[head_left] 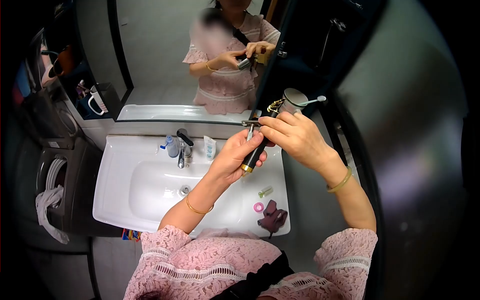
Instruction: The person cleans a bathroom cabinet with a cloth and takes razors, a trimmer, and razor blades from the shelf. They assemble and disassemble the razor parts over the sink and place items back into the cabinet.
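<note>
Above the right side of the white washbasin (117, 210), my left hand (236, 156) is wrapped around a black and gold hair trimmer (255, 155), gold end down. Beneath its thumb lies the silver handle of a T-shaped metal piece (251, 131) that looks like a safety razor. My right hand (299, 137) is closed at the upper end of both, its fingertips by the metal crosspiece. The trimmer's gold head shows just above those fingers. Which of the two my right fingertips pinch is partly hidden.
By the black-and-chrome tap (184, 145) stand a blue bottle (171, 146) and a white tube (209, 148). A green clip (265, 191), pink ring (258, 207) and dark cloth (272, 218) lie on the basin's right. A cup with a toothbrush (314, 101) stands beyond my right hand.
</note>
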`<state>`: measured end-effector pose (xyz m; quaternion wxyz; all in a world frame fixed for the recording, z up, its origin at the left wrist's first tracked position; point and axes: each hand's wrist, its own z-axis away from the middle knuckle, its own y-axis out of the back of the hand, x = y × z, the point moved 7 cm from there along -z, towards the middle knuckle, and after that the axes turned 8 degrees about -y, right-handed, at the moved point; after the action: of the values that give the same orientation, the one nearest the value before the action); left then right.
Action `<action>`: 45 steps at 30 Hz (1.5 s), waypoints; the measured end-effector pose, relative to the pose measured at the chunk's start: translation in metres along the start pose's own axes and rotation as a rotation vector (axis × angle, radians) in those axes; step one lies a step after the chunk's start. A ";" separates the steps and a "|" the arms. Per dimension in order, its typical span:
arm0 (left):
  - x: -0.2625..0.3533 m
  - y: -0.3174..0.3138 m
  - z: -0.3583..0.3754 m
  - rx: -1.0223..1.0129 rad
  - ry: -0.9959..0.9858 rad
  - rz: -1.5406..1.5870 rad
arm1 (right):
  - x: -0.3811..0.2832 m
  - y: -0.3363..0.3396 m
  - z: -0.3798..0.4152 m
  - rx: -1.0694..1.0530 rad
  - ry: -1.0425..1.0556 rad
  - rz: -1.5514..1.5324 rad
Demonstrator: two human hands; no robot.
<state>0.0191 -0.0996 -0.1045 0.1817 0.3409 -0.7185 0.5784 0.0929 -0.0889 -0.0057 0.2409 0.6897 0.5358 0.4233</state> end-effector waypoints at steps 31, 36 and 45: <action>0.004 0.052 0.019 0.190 -0.292 -0.369 | 0.295 0.163 -0.102 -0.170 -1.023 0.283; 0.001 0.062 0.024 0.233 -0.289 -0.373 | 0.307 0.160 -0.102 -0.129 -0.953 0.323; -0.006 0.065 0.025 0.247 -0.267 -0.319 | 0.325 0.166 -0.097 0.085 -0.877 0.269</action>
<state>-0.0194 -0.1150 -0.1610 0.1313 0.5432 -0.5968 0.5757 0.1214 0.1546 0.2815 0.3593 0.8763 0.3060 0.0967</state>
